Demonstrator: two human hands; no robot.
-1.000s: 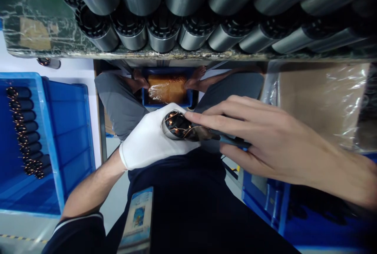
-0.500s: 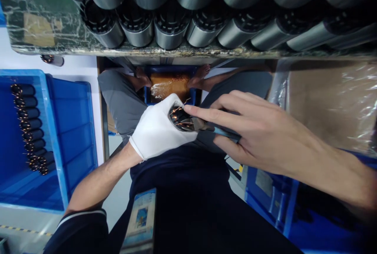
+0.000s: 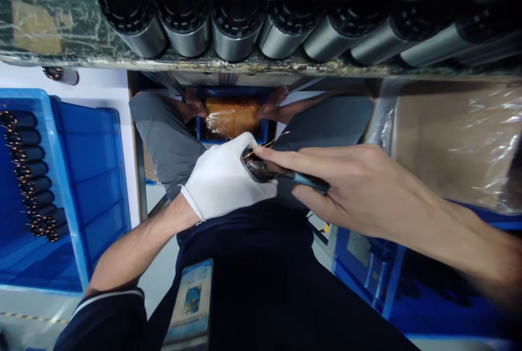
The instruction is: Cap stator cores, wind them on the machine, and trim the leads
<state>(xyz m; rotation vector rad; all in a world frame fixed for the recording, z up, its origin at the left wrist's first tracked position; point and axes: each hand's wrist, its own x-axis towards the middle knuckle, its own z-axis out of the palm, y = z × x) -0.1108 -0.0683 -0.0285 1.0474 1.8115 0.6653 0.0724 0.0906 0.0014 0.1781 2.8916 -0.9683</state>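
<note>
Centrally, one wire-wound cylinder (image 3: 250, 167), gripped in the white-gloved left hand (image 3: 228, 180), wound end exposed between gloved thumb and fingers, most of the body hidden by the glove. Immediately beside it, the bare right hand (image 3: 362, 188), closed around one dark hand tool (image 3: 308, 180), tip at the cylinder's end; index fingertip at the rim, part of the opening thus covered. Beyond that fingertip, loose copper wire (image 3: 274, 142), strand count too blurred to tell. Across the top, green bench (image 3: 81, 36) with metal cylinders (image 3: 236, 44): eight or so in front, at least six behind, rear ones cut off by the frame. To the left, blue bin (image 3: 45, 104) with at least eight wound cylinders (image 3: 31, 169) in a column; above it, one lone cylinder (image 3: 69, 76) on a white surface. Below, between two feet, one orange-brown packet (image 3: 230, 117) in a floor bin (image 3: 200, 131). To the right, one plastic-wrapped brown stack (image 3: 448, 133).
</note>
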